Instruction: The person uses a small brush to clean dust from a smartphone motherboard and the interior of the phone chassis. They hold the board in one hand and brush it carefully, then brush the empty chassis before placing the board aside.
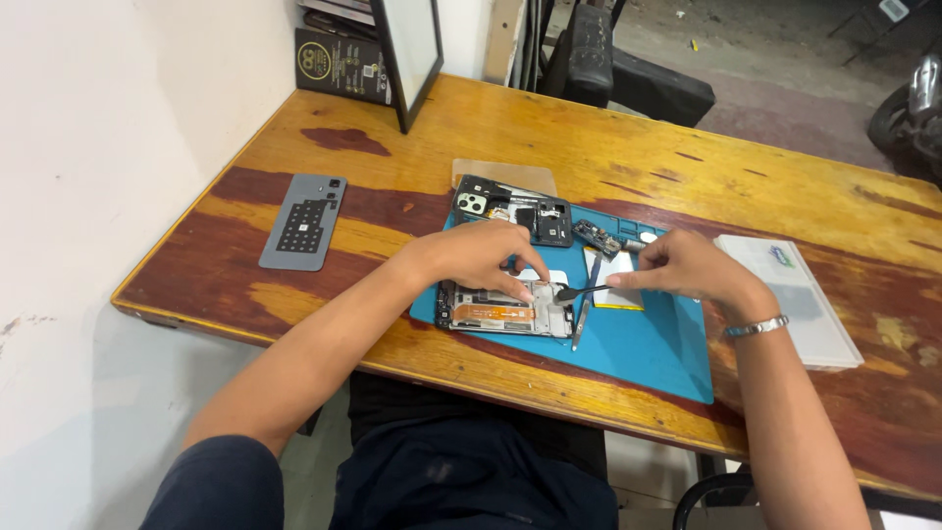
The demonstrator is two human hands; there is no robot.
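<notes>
Opened phone (502, 311) lying long axis nine-to-three on blue mat (648, 353), pinned by left hand (479, 253) fingers, right hand (682, 265) fingers pinching tweezers (581, 291) from three o'clock.

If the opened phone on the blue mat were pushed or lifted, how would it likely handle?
The opened phone lies flat, so it would probably slide rather than tip or roll. Its exposed orange flex strip looks thin and likely fragile. The left hand presses on it while the right hand holds tweezers, suggesting it shifts easily.
</notes>
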